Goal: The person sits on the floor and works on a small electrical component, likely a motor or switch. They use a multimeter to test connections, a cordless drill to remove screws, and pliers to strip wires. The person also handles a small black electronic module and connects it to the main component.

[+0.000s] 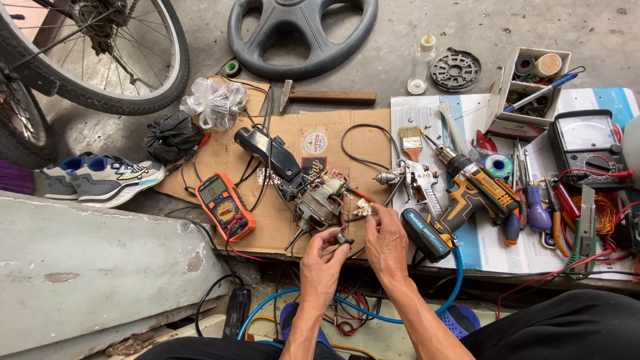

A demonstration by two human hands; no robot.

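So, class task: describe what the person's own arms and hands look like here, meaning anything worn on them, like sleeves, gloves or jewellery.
Both the left hand and the right hand are bare: no gloves, and no rings or watch that I can see. The forearms are uncovered too, with no sleeve in view down to the bottom edge of the picture. The arms look lean, with slim wrists.

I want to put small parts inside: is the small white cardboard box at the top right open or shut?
Open: the small white cardboard box shows tape rolls inside.

Repair workshop floor: cordless drill, multimeter, bicycle wheel.
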